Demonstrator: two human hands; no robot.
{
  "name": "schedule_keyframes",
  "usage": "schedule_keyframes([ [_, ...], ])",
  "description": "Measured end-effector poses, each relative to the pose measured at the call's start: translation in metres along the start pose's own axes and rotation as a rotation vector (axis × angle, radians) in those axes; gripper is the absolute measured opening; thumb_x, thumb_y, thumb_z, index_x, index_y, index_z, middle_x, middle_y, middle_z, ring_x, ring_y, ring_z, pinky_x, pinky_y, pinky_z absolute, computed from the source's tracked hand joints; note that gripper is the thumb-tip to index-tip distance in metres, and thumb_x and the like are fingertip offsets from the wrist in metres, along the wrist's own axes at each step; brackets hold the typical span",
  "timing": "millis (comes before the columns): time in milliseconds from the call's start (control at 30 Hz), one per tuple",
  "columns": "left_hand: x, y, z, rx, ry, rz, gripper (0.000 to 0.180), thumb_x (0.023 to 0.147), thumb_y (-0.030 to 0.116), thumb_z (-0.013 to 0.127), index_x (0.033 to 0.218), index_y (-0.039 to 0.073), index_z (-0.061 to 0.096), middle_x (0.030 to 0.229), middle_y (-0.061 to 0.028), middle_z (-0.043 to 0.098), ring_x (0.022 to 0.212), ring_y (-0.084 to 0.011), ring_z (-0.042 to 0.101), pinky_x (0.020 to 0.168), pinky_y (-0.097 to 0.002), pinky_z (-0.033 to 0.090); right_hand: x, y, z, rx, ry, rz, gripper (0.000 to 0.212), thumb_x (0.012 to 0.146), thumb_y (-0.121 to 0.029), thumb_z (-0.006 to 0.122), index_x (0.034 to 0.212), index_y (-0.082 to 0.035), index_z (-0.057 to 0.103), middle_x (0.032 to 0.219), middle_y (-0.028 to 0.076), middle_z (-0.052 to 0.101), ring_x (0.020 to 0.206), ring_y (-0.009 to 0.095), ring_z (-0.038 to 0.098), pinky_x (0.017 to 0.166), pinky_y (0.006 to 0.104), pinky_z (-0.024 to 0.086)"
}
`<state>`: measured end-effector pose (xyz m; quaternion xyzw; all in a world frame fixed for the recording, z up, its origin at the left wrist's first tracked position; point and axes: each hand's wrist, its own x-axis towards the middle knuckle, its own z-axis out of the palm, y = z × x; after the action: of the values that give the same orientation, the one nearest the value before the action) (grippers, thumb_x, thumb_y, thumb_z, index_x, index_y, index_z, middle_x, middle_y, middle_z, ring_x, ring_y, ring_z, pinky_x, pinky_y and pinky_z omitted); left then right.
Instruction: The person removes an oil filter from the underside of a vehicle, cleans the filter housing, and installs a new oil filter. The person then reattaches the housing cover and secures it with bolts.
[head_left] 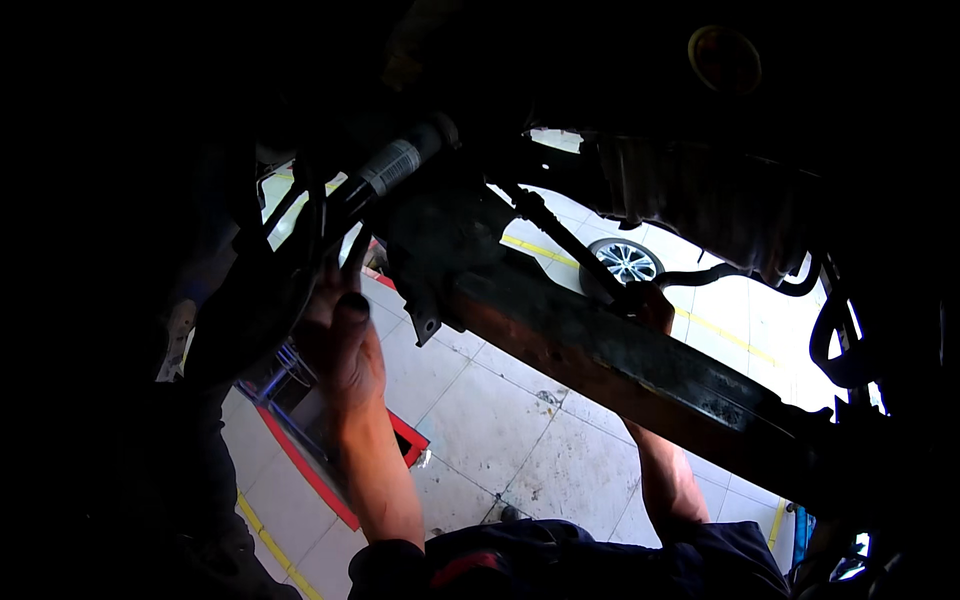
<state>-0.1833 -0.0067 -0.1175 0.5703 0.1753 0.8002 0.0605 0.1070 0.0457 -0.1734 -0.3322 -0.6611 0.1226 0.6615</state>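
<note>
My left hand [345, 345] is raised among dark underbody parts on the left. Its thumb shows, and at least one finger stretches upward beside a dark cylinder with a pale label [393, 166]. Nothing is visible in its grip, though shadow covers some fingers. My right hand [652, 305] reaches up behind a long, worn metal beam [600, 340]. Its fingers are curled at the lower end of a long dark rod [565, 238], which slants up to the left. The beam hides my right wrist, and the rod's upper end is lost among dark parts.
A bracket with a hole [428, 326] juts down from the beam. Dark hoses [720, 275] hang at the right. Below lie a tiled floor [490, 420] with yellow lines, a wheel with a silver rim [625, 262], and a red-edged stand or cart [310, 475] at the lower left.
</note>
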Motion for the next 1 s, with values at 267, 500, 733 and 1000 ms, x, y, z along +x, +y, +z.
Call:
schedule_keyframes([
  [267,0.005,-0.023,0.003,0.289,-0.048,0.004,0.042,0.098,0.021,0.058,0.136,0.002,0.054,0.138,-0.0124,0.058,0.126,-0.0259,0.057,0.104,-0.0391,0.045,-0.001,0.001,-0.002,0.020,-0.010,0.006,0.035,0.092,-0.011,0.070,0.123,-0.003,0.056,0.100,0.011,0.067,0.082,0.019,0.065,0.074,0.0324,0.053],
  [500,0.004,-0.012,0.043,0.578,-0.091,0.184,0.066,0.102,0.053,0.029,0.129,0.003,0.062,0.137,-0.0182,0.057,0.125,-0.0376,0.055,0.105,-0.0441,0.043,0.002,-0.004,-0.007,0.012,0.002,0.031,0.036,0.092,-0.010,0.070,0.124,-0.003,0.056,0.098,0.010,0.067,0.079,0.018,0.066,0.072,0.0315,0.053],
  [733,0.010,-0.007,0.055,0.418,-0.237,0.188,0.053,0.088,0.048,0.053,0.116,0.006,0.070,0.129,-0.0167,0.060,0.122,-0.0322,0.057,0.103,-0.0429,0.043,0.011,-0.002,-0.001,-0.023,-0.006,0.010,0.036,0.092,-0.010,0.070,0.124,-0.003,0.056,0.096,0.009,0.068,0.077,0.016,0.067,0.070,0.0306,0.054],
  [1000,0.005,-0.016,0.057,0.495,-0.168,0.231,0.050,0.085,0.038,0.054,0.117,0.001,0.068,0.130,-0.0195,0.059,0.122,-0.0336,0.056,0.106,-0.0448,0.042,0.023,-0.003,0.003,-0.048,-0.023,0.035,0.036,0.092,-0.010,0.071,0.124,-0.003,0.055,0.095,0.009,0.069,0.074,0.015,0.067,0.068,0.0296,0.054],
])
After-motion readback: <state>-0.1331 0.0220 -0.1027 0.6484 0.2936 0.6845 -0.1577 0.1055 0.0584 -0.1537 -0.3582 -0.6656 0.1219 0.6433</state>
